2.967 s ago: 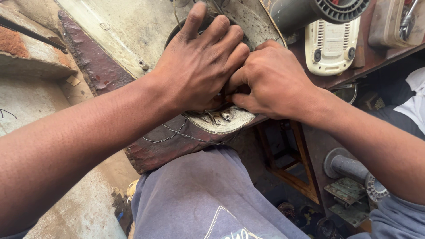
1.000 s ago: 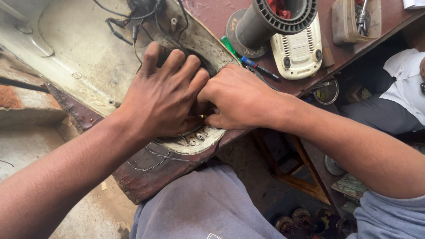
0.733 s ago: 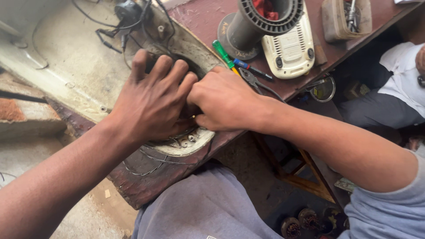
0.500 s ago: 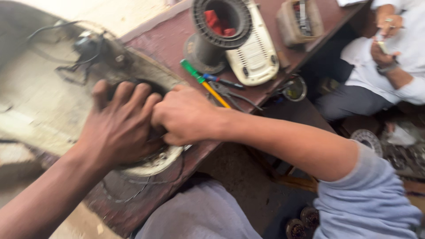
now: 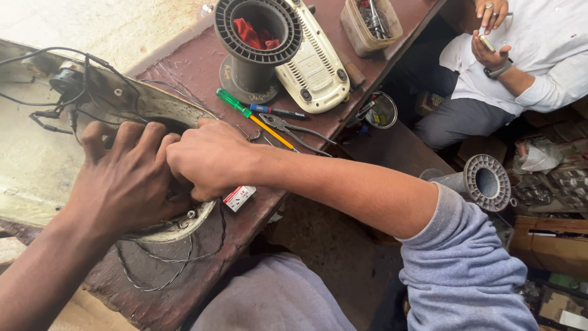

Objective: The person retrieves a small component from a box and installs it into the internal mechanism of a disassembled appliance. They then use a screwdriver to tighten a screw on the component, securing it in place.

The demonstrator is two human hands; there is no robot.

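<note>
Cream-coloured metal is what both hands are working on: a round motor housing (image 5: 184, 224) with a dark opening in the middle, sat at the near left edge of the workbench (image 5: 202, 67); the left hand (image 5: 125, 181) is spread flat over it, fingers extended and pressing down, nothing gripped as far as can be seen; the right hand (image 5: 211, 156) is curled into a loose fist right beside it, knuckles touching the left hand's fingers, fingertips tucked down into the opening, so what is pinched there can't be made out; thin copper wires (image 5: 153, 279) are looped out from under the housing toward the near edge; black cables (image 5: 61, 86) are trailed off its far left side.

Just right of the right hand a small white-and-red box (image 5: 239, 198) is laid on the bench; further along, a green-handled screwdriver (image 5: 236, 104), a dark pen-like tool (image 5: 278, 112) and a pair of pliers (image 5: 294, 130) are lined up close together; behind those a black ribbed spool (image 5: 257, 37) with red cloth inside is stood upright, touching a cream vented casing (image 5: 315, 64); a plastic tub of small parts (image 5: 370, 21) is parked near the far right edge; off the bench, a person in a white shirt (image 5: 539, 55) is seated.
</note>
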